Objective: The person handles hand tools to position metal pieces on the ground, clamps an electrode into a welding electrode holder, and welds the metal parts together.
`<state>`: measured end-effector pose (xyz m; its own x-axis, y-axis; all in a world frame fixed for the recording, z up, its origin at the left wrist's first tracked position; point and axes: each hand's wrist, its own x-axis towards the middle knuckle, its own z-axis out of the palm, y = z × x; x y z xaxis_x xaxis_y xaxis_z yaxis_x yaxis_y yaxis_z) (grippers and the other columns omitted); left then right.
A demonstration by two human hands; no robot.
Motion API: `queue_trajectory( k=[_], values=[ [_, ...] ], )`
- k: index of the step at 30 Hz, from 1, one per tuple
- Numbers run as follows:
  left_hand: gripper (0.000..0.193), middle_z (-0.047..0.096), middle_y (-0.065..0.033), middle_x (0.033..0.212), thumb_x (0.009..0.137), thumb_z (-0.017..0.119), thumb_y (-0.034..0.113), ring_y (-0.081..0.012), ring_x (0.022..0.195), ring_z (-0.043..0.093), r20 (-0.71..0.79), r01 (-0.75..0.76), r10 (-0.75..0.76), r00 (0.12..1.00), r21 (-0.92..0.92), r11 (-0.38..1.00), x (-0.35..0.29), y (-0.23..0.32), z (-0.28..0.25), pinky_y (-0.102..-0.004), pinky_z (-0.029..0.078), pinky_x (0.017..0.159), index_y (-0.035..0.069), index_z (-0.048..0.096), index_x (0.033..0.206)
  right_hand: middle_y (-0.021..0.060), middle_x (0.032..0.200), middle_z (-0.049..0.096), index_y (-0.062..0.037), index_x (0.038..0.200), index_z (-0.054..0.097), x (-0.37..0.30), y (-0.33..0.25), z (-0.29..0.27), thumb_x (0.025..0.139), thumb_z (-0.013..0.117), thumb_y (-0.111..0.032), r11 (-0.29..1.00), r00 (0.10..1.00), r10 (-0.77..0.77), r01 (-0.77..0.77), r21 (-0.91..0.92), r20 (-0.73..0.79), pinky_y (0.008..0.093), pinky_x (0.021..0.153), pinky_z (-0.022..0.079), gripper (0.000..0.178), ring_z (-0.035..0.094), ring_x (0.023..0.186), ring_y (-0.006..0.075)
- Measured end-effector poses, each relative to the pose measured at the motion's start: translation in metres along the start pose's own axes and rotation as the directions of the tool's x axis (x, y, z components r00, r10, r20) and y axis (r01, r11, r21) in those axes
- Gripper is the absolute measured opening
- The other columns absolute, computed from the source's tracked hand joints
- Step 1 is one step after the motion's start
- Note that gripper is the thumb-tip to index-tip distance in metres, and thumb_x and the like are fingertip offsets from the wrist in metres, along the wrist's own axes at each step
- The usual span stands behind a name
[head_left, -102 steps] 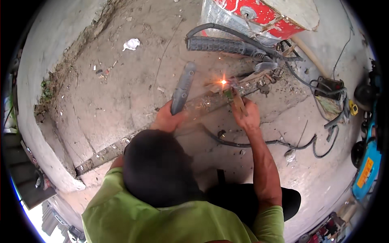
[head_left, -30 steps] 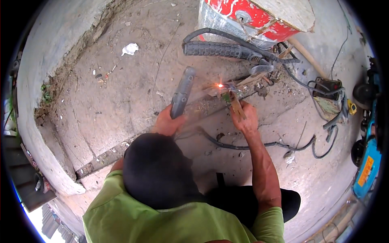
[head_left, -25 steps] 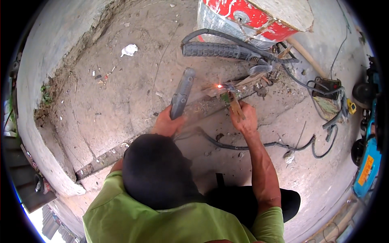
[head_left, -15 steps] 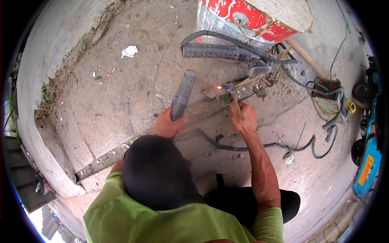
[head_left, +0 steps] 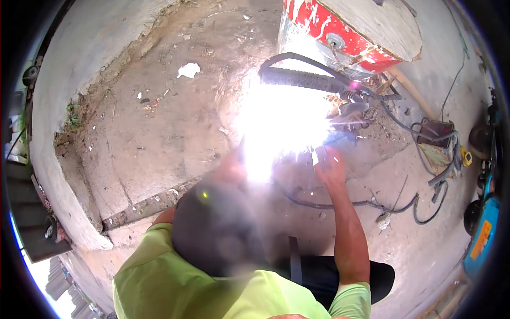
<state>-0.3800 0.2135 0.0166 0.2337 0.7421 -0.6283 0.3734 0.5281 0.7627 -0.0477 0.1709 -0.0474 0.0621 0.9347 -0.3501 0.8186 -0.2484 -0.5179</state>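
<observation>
A white welding flare [head_left: 281, 125] blots out the middle of the head view. My right hand [head_left: 329, 167] sits just right of the flare, closed on a welding electrode holder whose tip is lost in the light. My left hand [head_left: 231, 166] shows only as a reddish shape at the flare's lower left edge, and its fingers are washed out. A long rusty metal bar [head_left: 143, 204] runs from the lower left toward the flare. My dark-capped head [head_left: 218, 228] and green shirt [head_left: 175, 287] fill the lower centre.
A red and white drum [head_left: 366, 37] stands at the back. A black ribbed frame [head_left: 303, 80] lies in front of it. Black cables [head_left: 425, 186] trail on the right toward a blue machine [head_left: 481, 239]. A concrete kerb [head_left: 58, 159] curves along the left, with a white scrap [head_left: 188, 70] behind.
The small orange spark at the bar has burst into a large white flare. It now hides the grey tube by my left hand and the joint. Both hands stay about where they were.
</observation>
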Motion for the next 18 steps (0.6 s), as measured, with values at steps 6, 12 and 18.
queue_trajectory(
  k=[6,12,18],
  values=[
    [0.037,0.068,-0.0064,0.094,0.097,0.076,0.014,-0.0133,0.076,0.066,0.141,0.019,0.017,0.99,-0.255,0.967,0.005,0.003,0.01,-0.0312,0.055,0.061,0.0,0.06,0.128,0.0257,0.089,0.07,-0.001,0.099,0.072,-0.012,0.028,0.01,0.094,0.064,-0.032,0.973,0.852,-0.213,0.23,-0.023,-0.478,0.0529,0.078,0.055,0.033,0.07,0.089,0.0441],
    [0.029,0.065,-0.0058,0.079,0.097,0.077,0.015,-0.0146,0.063,0.064,-0.073,-0.021,0.009,0.997,-0.153,0.988,0.007,-0.008,0.012,-0.0322,0.053,0.058,0.0,0.059,0.113,0.0317,0.088,0.07,0.0017,0.093,0.071,-0.003,-0.023,-0.029,0.097,0.067,-0.039,0.984,0.982,0.145,-0.13,0.12,-0.117,0.0572,0.072,0.055,0.041,0.069,0.09,0.0548],
    [0.029,0.066,-0.0049,0.077,0.095,0.079,0.017,-0.0141,0.06,0.063,-0.056,-0.023,0.021,0.998,-0.046,0.999,0.006,-0.008,0.007,-0.0321,0.051,0.058,0.001,0.062,0.111,0.031,0.088,0.071,-0.0003,0.095,0.073,-0.006,-0.031,-0.033,0.094,0.072,-0.034,0.985,0.982,0.137,-0.121,0.122,-0.13,0.0574,0.072,0.056,0.034,0.069,0.092,0.0542]
  ],
)
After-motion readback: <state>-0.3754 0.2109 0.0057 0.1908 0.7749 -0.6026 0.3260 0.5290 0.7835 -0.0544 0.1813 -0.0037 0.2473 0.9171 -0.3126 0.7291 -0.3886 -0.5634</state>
